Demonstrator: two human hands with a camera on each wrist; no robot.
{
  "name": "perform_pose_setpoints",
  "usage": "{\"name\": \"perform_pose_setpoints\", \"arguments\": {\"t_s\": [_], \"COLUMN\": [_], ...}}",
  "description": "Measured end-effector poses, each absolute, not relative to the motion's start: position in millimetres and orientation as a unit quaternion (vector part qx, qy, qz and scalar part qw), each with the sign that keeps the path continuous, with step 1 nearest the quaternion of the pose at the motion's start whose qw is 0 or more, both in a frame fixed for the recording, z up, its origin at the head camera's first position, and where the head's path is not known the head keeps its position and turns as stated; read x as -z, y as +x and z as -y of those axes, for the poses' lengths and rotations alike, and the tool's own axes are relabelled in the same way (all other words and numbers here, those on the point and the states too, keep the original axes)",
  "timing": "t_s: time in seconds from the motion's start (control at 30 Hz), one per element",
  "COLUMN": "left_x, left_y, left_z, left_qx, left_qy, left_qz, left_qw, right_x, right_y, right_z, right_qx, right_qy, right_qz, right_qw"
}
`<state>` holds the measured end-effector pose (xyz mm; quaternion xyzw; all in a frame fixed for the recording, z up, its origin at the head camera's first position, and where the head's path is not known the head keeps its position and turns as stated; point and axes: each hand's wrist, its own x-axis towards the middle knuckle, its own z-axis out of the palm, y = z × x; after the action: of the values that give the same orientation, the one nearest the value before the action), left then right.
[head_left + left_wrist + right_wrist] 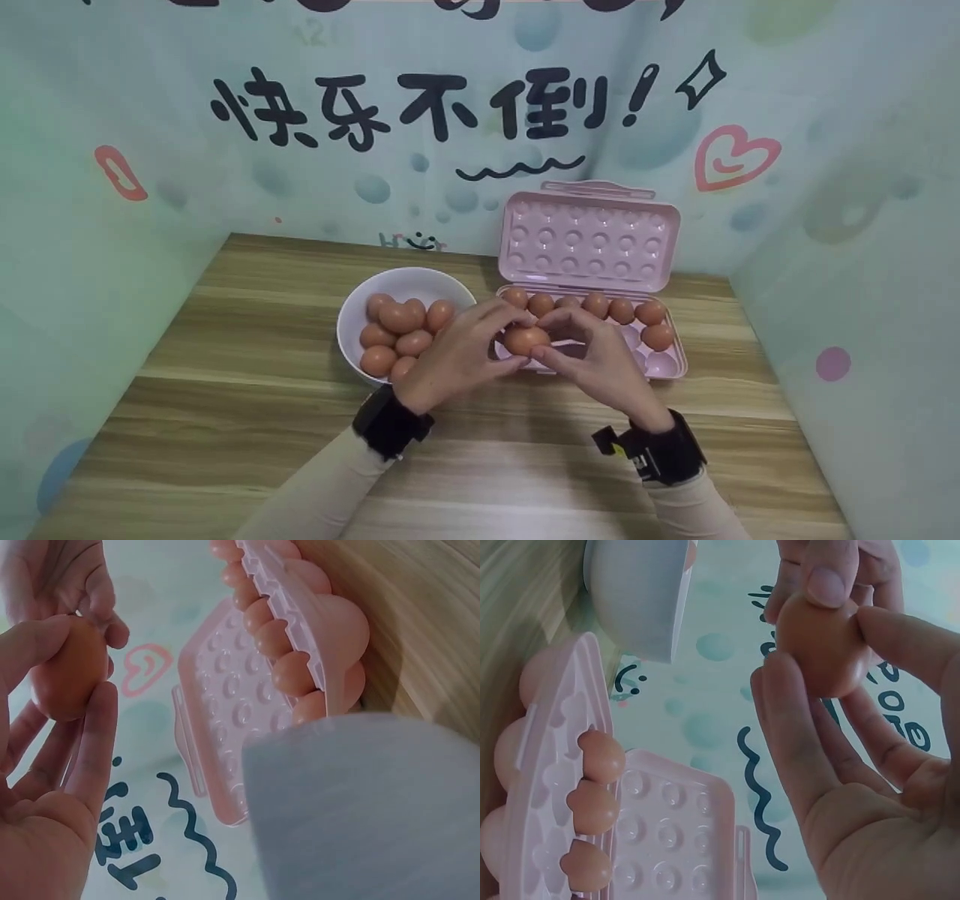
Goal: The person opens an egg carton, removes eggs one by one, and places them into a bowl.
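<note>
A brown egg point(526, 342) is held between both hands, over the front left of a pink egg carton point(661, 365). My left hand point(459, 346) grips it from the left, thumb on one side and fingers on the other. From the right, my right hand point(604, 360) pinches the same egg point(823, 645) between thumb and fingers. Brown eggs point(595, 305) fill the carton's back row, and another egg point(658, 337) sits at its right side. Part of the carton's front is hidden behind the hands.
To the left, a white bowl point(409, 279) holds several brown eggs point(377, 336); the left forearm crosses its right front edge. The carton's lid point(587, 238) stands open against the printed backdrop point(300, 202). Everything rests on a wood-grain table point(247, 375).
</note>
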<state>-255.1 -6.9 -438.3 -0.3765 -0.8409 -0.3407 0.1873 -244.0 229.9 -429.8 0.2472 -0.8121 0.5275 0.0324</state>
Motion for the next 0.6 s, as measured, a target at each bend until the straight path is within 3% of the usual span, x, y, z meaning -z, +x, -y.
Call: {"name": "perform_pose_setpoints", "arguments": {"t_s": [0.6], "left_x": [429.9], "left_y": [-265.7], "left_z": [92.0], "left_qx": [0.304], "left_qy": [-0.307], "left_qz": [0.890], "left_qw": [0.146], "right_x": [417.6], "right_y": [-255.2], "right_z": [-265.8], "right_qx": [-0.480], "right_qy": [0.231], "right_qz": [0.838], "right_qw": [0.119]}}
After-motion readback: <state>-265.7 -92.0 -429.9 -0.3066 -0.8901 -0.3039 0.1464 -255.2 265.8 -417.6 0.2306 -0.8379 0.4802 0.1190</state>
